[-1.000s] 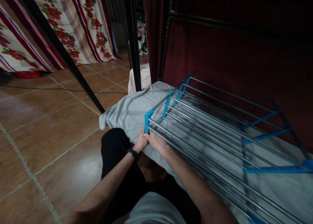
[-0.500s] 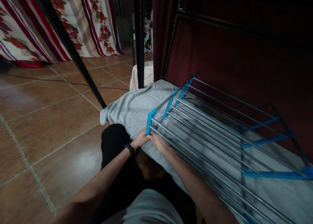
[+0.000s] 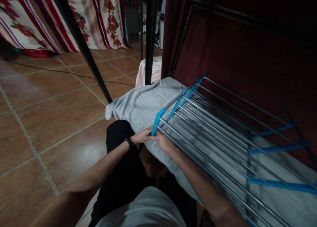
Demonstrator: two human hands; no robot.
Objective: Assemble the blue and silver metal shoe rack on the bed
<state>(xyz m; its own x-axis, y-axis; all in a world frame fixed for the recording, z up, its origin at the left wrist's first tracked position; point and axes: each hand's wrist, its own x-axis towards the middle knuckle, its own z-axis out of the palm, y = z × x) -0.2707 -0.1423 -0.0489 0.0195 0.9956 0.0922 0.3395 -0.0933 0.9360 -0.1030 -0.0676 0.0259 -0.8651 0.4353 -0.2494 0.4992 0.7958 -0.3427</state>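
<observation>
A folded drying rack of grey metal rods and blue plastic brackets lies on a grey towel spread over the floor. My left hand and my right hand meet at the rack's near left corner, just under the end blue bracket. Both hands have their fingers curled around the rod ends and bracket there. A black band sits on my left wrist. My black trousers show below my arms.
Brown tiled floor stretches to the left, crossed by a black cable. A black slanted pole and an upright black post stand behind the towel. Floral striped cloth hangs at the back left; a dark red curtain hangs at the right.
The view has shifted slightly, so the rack and hands sit further right in the frame. My hands stay at the same corner of the rack.
</observation>
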